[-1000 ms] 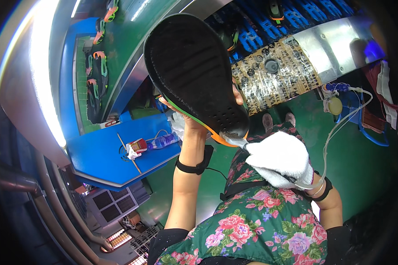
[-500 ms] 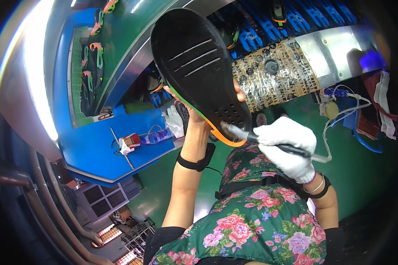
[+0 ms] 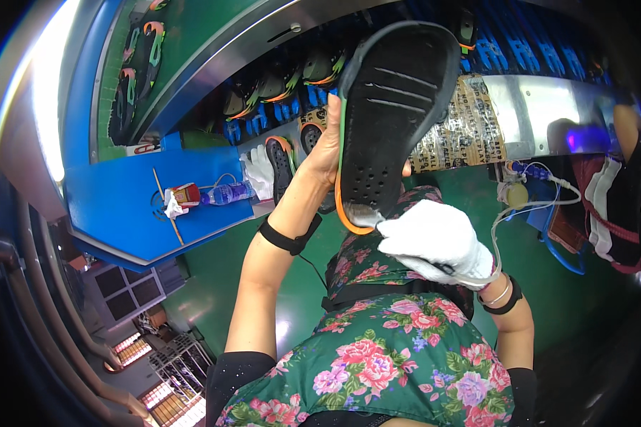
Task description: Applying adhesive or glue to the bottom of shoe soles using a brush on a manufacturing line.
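My left hand [image 3: 325, 151], bare, is closed round the side of a black shoe sole [image 3: 386, 132] with a green and orange edge. The broad end points away from me, and its face with three slots and several small holes is turned toward me. In a white glove, my right hand [image 3: 434, 242] grips a brush [image 3: 365, 215] with a dark handle, mostly hidden by the fingers. The brush tip rests at the orange-edged near end of the sole. A pale tube [image 3: 497, 242] runs from beside the right hand toward the right.
At the left stands a blue table [image 3: 107, 206] with a plastic bottle [image 3: 228, 193], a red box [image 3: 185, 196], a stick and a white glove [image 3: 258, 172]. Black soles [image 3: 280, 164] lie beside it. Behind, a ledge [image 3: 509, 117] fronts a rack of blue holders [image 3: 523, 53].
My left hand has carried the sole to the right and tilted it the other way. The brush has shifted from near the holes to the orange near end. My view has turned slightly.
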`<action>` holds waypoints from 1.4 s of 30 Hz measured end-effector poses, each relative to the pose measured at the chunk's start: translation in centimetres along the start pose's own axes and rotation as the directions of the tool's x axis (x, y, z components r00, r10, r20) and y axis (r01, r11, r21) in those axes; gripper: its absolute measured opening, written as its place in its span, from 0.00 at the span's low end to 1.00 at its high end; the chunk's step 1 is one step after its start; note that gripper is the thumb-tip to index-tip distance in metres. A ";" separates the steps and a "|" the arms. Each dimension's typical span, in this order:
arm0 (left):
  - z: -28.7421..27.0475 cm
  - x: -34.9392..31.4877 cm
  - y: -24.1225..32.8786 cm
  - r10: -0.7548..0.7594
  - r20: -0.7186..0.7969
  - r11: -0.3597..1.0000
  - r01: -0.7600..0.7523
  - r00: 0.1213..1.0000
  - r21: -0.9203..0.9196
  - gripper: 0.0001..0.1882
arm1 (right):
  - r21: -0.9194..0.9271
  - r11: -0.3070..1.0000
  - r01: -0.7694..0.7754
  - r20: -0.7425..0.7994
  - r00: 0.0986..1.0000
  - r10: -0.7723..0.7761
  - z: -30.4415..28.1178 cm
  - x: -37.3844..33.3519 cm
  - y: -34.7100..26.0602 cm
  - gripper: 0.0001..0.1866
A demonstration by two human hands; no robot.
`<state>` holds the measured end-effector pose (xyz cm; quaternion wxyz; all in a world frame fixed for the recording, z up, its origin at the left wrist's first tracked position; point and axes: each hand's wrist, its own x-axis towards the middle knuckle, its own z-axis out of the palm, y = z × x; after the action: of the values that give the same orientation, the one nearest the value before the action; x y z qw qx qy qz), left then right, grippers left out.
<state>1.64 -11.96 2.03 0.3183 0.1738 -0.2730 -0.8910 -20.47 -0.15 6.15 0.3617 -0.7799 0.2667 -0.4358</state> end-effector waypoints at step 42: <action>3.3 -6.0 -7.4 0.076 -0.199 0.743 -0.189 0.977 -0.642 0.49 | -0.171 0.961 -0.216 -0.382 0.914 0.137 -3.4 1.8 -2.1 0.12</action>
<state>0.95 -1.96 1.03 0.4425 0.1019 0.0722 -0.8880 -22.32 -1.32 9.94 0.2595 -0.6909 0.4435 -0.5086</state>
